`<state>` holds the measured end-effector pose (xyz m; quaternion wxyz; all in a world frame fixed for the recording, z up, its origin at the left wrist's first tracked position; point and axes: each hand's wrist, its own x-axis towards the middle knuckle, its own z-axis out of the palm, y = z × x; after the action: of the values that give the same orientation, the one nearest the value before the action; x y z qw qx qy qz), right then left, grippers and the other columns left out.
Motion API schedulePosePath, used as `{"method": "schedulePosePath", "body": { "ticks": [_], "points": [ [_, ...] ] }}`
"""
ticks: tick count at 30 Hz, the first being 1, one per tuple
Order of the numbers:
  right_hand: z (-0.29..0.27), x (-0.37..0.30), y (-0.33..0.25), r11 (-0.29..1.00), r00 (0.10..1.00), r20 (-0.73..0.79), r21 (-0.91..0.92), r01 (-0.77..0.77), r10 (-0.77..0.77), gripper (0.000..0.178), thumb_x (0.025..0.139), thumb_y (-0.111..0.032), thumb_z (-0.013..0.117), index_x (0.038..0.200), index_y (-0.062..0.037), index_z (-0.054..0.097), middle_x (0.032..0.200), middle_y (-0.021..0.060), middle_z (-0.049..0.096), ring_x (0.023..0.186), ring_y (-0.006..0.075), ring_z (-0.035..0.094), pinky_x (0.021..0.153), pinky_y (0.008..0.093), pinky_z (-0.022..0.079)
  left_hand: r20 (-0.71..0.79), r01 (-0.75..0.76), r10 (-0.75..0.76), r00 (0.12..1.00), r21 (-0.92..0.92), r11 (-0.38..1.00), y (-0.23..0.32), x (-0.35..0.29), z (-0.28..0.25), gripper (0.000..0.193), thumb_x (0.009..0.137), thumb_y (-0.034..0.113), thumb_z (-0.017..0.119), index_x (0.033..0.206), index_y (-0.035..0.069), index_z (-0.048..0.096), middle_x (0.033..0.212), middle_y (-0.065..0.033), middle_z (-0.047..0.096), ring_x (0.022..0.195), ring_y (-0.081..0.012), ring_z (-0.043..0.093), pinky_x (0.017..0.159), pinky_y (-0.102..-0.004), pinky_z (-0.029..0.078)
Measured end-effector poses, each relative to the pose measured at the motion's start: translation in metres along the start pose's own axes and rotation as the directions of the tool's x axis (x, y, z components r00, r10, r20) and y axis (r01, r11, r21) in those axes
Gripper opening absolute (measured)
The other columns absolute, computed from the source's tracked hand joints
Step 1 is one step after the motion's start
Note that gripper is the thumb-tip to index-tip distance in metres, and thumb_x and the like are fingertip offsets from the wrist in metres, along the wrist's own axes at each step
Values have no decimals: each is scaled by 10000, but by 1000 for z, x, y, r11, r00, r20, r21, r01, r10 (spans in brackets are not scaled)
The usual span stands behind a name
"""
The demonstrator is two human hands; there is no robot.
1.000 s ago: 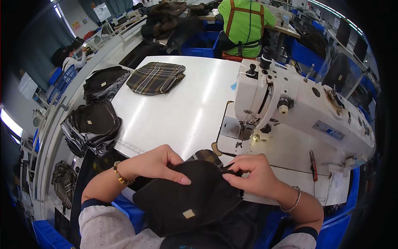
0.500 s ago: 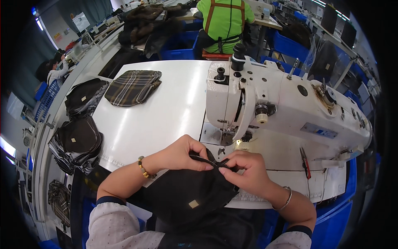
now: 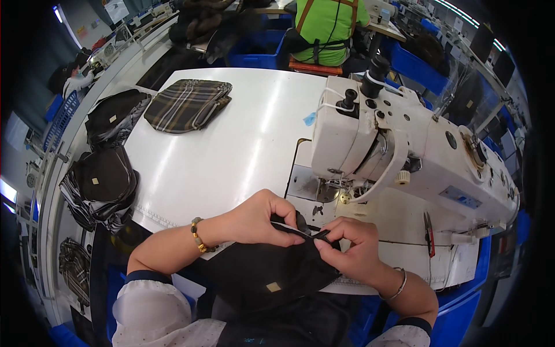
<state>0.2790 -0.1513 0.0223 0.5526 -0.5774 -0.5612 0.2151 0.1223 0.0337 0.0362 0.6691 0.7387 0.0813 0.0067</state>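
Because both hands are working at one edge, the black cloth (image 3: pixel 248 269) is between them, at the near side of the counter (image 3: pixel 202 173) and in front of the sewing machine (image 3: pixel 358 127). The fingers of the left hand (image 3: pixel 260 220) grasp its folded upper edge, the thumb on the near side, and the fingers of the right hand (image 3: pixel 355 246) pinch this same edge just beside them. I think they hold it so close together in order that the layers do not slip. The lower part appears to come down over the counter's edge, with a pale tag (image 3: pixel 273 287) facing up; this probably leaves the upper edge easier to handle. A plaid piece (image 3: pixel 191 101) lies far to the left, well apart from the machine, perhaps to be out of the way. One pile (image 3: pixel 110 188) and another pile (image 3: pixel 110 115) are beside the left edge, seemingly convenient for the left hand. The snips (image 3: pixel 429 234) lie at the right, probably within easy reach of the right hand.
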Motion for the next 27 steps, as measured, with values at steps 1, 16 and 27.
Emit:
{"method": "schedulePosePath", "body": {
  "ticks": [1, 16, 27],
  "points": [
    [0, 0, 0, 1000, 1000, 1, 3, -5, 5, 176, 742, -29, 788, 722, -13, 614, 764, 116, 694, 709, 206, 689, 647, 288, 523, 0, -6, 6, 1000, -4, 1000, 1, 0, 1, 163, 785, 52, 798, 703, -8, 670, 659, 14, 636, 666, -25, 536, 638, -211, 437],
    [2, 2, -3, 998, 997, 50, -1, -62, 62, 125, 769, -22, 774, 769, -5, 650, 805, 101, 703, 684, 160, 664, 631, 257, 519, 63, -113, 105, 992, 147, 983, 1, 1, 1, 129, 858, 118, 763, 931, 18, 730, 849, -76, 693, 818, -142, 649, 769, -275, 498],
    [0, 1, -4, 990, 991, 46, 54, -127, 125, 97, 803, -16, 763, 788, -2, 668, 810, 69, 707, 680, 91, 639, 626, 226, 517, 79, -86, 78, 994, 103, 991, 0, 1, 0, 118, 869, 107, 747, 930, 9, 725, 854, -69, 697, 824, -130, 648, 775, -271, 501]
  ]
}}
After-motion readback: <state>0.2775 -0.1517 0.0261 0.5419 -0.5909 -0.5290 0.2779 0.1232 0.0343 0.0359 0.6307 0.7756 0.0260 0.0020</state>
